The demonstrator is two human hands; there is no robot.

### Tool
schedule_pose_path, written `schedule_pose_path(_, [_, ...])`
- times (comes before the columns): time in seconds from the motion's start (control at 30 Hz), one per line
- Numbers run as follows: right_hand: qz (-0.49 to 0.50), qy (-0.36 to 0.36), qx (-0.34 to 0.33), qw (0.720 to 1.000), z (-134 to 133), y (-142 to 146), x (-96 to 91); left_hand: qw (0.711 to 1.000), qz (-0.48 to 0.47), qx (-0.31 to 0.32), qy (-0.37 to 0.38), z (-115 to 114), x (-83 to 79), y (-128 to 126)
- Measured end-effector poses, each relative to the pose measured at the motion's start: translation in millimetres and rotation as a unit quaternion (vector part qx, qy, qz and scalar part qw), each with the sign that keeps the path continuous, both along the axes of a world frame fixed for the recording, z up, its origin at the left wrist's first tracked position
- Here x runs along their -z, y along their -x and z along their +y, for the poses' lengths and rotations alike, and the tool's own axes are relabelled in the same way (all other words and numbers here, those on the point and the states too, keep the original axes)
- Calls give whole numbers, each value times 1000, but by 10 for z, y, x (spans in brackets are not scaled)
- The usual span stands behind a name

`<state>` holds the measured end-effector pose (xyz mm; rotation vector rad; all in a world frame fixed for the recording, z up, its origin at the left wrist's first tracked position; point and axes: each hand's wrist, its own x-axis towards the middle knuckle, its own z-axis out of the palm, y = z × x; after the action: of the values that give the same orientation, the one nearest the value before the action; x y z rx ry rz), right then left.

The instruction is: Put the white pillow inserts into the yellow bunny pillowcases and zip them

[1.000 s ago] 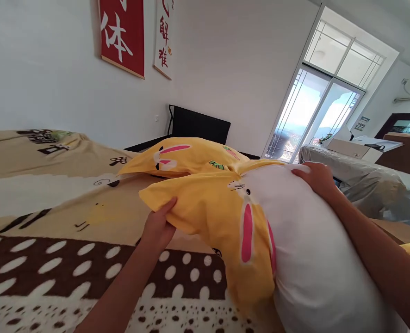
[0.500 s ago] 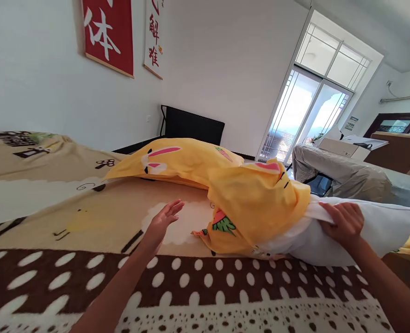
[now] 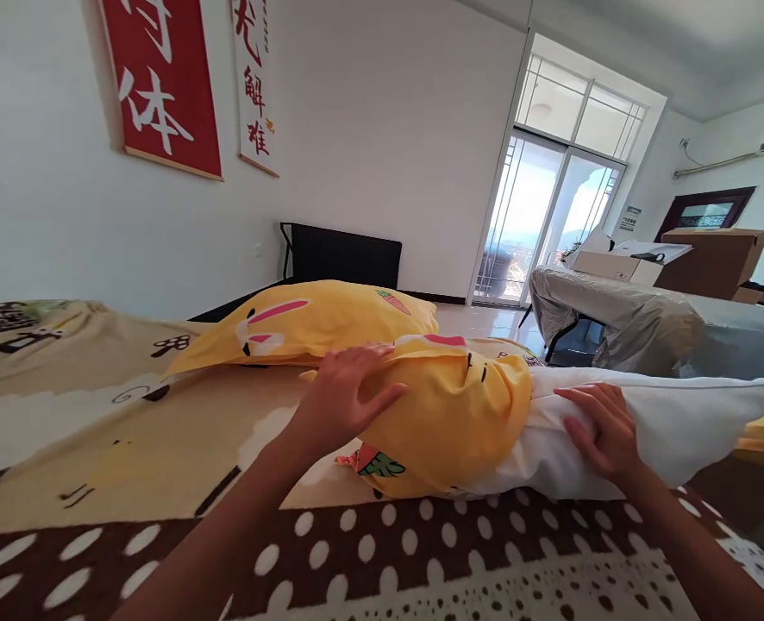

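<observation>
Left hand (image 3: pixel 349 392): open, fingers spread flat on bunched yellow pillowcase (image 3: pixel 460 423), likely steadying cloth.
Right hand (image 3: pixel 598 431): open palm on bare white pillow (image 3: pixel 679 418), apparently pinning it to bedspread (image 3: pixel 162 448).
Pillowcase: covers pillow end between hands.
Second cased pillow (image 3: pixel 317 319): beyond left hand.

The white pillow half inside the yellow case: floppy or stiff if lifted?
Probably floppy: the white pillow dents under the right hand. Likely light for its puffy bulk. The yellow case bunches in folds, so it may slide.
</observation>
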<state>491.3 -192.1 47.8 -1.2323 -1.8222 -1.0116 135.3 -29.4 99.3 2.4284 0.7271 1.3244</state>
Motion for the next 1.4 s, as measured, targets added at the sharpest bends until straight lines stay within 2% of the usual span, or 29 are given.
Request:
schedule_pose_path(0.07, [-12, 12, 26, 1000, -2, 70, -27, 998, 61, 5, -3, -135, -166, -168])
schedule_pose_path(0.13, [-37, 23, 52, 998, -19, 133, -39, 993, 116, -7, -6, -171, -248, -358])
schedule_pose_path(0.2, [-67, 30, 79, 994, -50, 172, -24, 987, 160, -19, -16, -121, -279, -541])
schedule_pose_path(0.27, [-90, 39, 107, 989, -85, 185, 19, 979, 205, -4, -24, -48, -302, -693])
schedule_pose_path(0.37, [-93, 58, 125, 986, -122, 175, 97, 960, 272, -5, -62, -36, -385, -850])
schedule_pose_path(0.47, [-64, 95, 112, 987, -107, 155, 143, 957, 258, -71, -109, -181, -547, -961])
schedule_pose_path(0.6, [-21, 146, 73, 986, 73, 133, 150, 974, 159, -127, -97, -464, -789, -1130])
schedule_pose_path(0.67, [15, 131, 67, 989, 238, 138, 145, 980, 131, -122, -90, -585, -860, -1232])
schedule_pose_path(0.73, [73, 83, 89, 990, 419, 164, 126, 981, 130, -101, -104, -662, -869, -1337])
schedule_pose_path(0.8, [124, 34, 119, 984, 575, 209, 86, 976, 148, -71, -141, -681, -816, -1425])
schedule_pose_path(0.87, [129, 15, 141, 981, 676, 262, 26, 965, 182, -36, -186, -636, -724, -1467])
schedule_pose_path(0.97, [51, 25, 151, 987, 724, 323, -66, 947, 247, 39, -201, -474, -585, -1380])
schedule_pose_path(1.03, [7, 26, 126, 992, 716, 334, -101, 941, 277, 107, -160, -331, -525, -1200])
schedule_pose_path(1.1, [17, 4, 82, 996, 703, 323, -102, 945, 279, 136, -103, -183, -497, -942])
schedule_pose_path(1.13, [41, -13, 60, 997, 701, 312, -88, 952, 269, 120, -79, -116, -491, -800])
schedule_pose_path(1.2, [111, -50, 26, 992, 710, 288, -40, 966, 250, 47, -45, -13, -485, -529])
schedule_pose_path(1.27, [185, -80, 5, 980, 742, 279, 22, 968, 250, -16, -16, 23, -477, -331])
schedule_pose_path(1.4, [336, -105, -15, 936, 835, 331, 89, 965, 260, -27, 23, -100, -434, -253])
